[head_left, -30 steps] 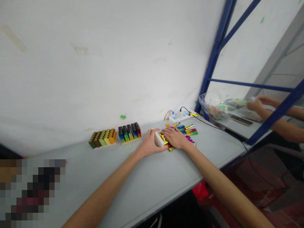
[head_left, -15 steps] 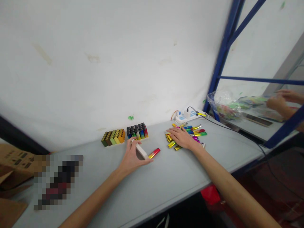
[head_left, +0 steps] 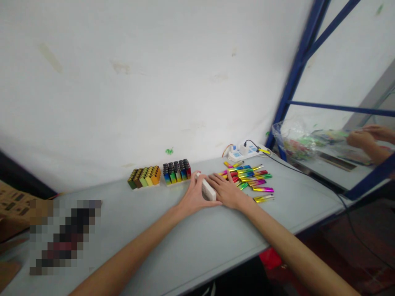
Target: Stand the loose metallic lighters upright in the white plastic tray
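My left hand is closed around a small white tray, its thumb at the near end and fingers at the far end. The tray is tilted on its side, and its inside is hidden from me. My right hand lies flat with fingers stretched out, fingertips close against the tray; what lies under the palm is hidden. Shiny, many-coloured lighters are spread loosely beyond and right of my right hand. Left of my hands stand two filled trays: black-topped lighters and green-to-orange lighters.
A white power strip with plugs sits by the wall, its black cable running right. A blue metal frame rises at right. Behind it are a clear plastic bag and another person's hands. Cardboard boxes stand at left.
My left hand has carried the white tray right, up to my right hand. My right hand has slid left and nearer across the lighters. The single red-yellow lighter beside the tray is now hidden.
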A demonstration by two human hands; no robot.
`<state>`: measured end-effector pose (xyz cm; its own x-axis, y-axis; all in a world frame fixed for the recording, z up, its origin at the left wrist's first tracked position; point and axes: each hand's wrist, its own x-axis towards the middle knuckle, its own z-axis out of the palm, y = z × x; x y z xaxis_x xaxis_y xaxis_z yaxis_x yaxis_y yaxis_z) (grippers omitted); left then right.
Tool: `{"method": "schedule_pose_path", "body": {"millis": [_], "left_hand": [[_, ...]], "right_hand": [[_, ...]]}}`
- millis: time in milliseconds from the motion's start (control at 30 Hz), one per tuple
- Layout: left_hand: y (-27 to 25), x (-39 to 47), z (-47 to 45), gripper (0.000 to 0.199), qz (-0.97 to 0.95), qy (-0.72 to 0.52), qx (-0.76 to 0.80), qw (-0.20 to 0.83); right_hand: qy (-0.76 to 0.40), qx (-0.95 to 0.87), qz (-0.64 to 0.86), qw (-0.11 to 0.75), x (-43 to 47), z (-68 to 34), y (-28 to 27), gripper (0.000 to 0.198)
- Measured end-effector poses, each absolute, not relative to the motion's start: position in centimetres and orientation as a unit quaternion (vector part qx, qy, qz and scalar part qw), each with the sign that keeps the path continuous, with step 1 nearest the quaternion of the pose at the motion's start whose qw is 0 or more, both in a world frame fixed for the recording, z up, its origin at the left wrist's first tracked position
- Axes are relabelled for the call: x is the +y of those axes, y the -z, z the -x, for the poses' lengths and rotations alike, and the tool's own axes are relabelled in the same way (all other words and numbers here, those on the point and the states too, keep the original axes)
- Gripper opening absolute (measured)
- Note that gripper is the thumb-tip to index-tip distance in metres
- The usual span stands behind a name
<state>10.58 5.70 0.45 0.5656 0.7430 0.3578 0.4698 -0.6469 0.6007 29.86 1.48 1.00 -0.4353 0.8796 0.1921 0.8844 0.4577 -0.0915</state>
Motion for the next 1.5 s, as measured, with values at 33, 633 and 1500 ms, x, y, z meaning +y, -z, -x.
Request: {"method": "schedule_pose_path", "body": {"millis": [33, 633, 1500], "left_hand": [[-0.5, 5.6, -10.1, 0.094, -0.857, -0.299, 0.359, 0.219], [-0.4, -1.1, 8.6, 0.058, -0.906, -0.158, 0.386, -0.070], [0.7, 2.1, 8.8, 0.038, -0.894, -0.257, 0.368, -0.011]], "right_hand": [[0.022, -0.845, 0.524, 0.108, 1.4, -30.0, -1.0, 0.050], [0.050, -0.849, 0.490, 0.192, 1.6, -31.0, -0.8, 0.037], [0.051, -0.837, 0.526, 0.141, 9.5, -18.8, -6.4, 0.077]]}}
